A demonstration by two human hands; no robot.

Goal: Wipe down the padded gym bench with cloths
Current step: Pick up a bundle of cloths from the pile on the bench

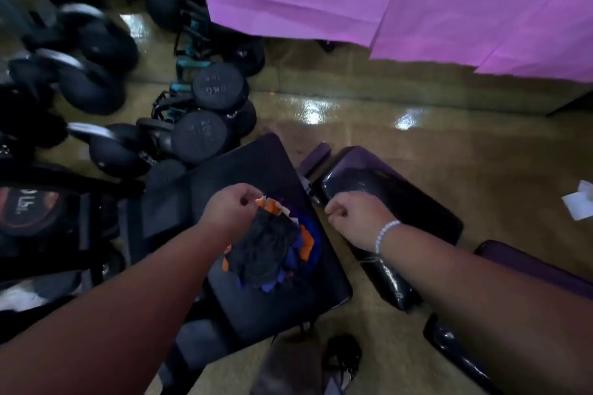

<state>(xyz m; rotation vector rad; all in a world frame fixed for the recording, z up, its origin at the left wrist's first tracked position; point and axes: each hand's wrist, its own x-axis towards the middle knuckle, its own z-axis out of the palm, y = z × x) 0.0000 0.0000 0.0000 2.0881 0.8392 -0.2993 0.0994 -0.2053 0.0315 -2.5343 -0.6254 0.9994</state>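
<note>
"20KG" dumbbell (199,137) beside bench (256,163)

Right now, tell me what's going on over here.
A person is standing over a padded gym bench in a weights area. Their left hand is pinching a bundle of cloths, dark with orange and blue pieces, that sits on the bench pad. Their right hand is closed in a loose fist above a second, shiny black pad beside it, with nothing visible in it. Dumbbells lie on the floor to the left. No wiping stroke is visible yet.
</note>
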